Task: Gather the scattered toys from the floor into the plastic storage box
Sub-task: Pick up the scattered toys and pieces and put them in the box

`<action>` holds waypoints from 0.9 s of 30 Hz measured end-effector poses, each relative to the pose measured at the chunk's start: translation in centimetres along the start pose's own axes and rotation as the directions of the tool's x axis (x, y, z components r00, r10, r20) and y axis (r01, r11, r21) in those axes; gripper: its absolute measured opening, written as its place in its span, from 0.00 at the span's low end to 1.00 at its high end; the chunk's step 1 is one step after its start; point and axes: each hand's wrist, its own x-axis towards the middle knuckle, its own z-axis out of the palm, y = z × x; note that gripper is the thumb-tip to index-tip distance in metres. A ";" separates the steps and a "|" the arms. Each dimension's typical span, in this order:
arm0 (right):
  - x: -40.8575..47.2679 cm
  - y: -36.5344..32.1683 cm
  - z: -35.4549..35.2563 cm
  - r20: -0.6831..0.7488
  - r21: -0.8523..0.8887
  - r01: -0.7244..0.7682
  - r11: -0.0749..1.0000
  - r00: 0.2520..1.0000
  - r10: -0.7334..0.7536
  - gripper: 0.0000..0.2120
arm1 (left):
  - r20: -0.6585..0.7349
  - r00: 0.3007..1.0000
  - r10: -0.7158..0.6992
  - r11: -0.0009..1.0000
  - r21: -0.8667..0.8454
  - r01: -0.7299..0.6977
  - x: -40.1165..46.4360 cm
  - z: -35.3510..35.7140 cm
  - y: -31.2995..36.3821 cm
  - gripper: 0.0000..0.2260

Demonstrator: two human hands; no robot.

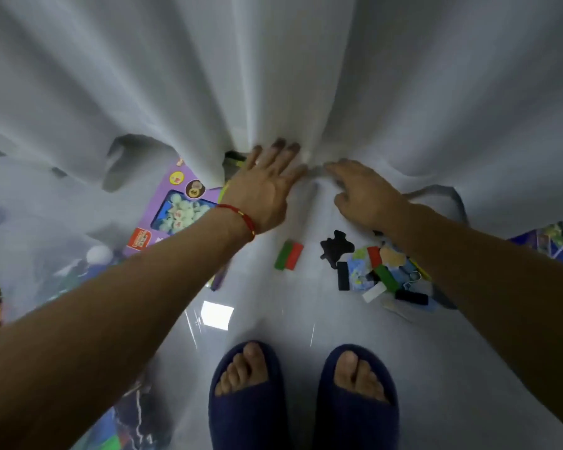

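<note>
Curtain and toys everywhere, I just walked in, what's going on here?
A person in blue slippers reaches both hands to the white curtain: the left hand lies flat on it with straight fingers, while the right hand touches its hem. Neither holds a toy. A red-green block, a toy pile and a purple box lie on the floor.
</note>
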 end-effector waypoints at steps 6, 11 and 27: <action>1.6 2.8 4.2 -0.187 -0.197 -0.100 0.975 0.980 0.062 0.25 | -0.172 0.969 -0.176 0.984 -0.005 0.177 0.5 3.1 -1.8 0.28; 2.6 3.9 5.9 -0.165 -0.333 -0.031 0.942 0.986 -0.026 0.19 | -0.183 0.950 -0.252 0.947 -0.250 0.203 2.0 6.9 -0.9 0.21; -6.7 7.9 2.2 -0.259 0.417 -0.395 0.818 0.811 0.524 0.10 | -0.045 0.918 -0.394 0.784 -0.537 0.310 0.3 7.5 3.8 0.10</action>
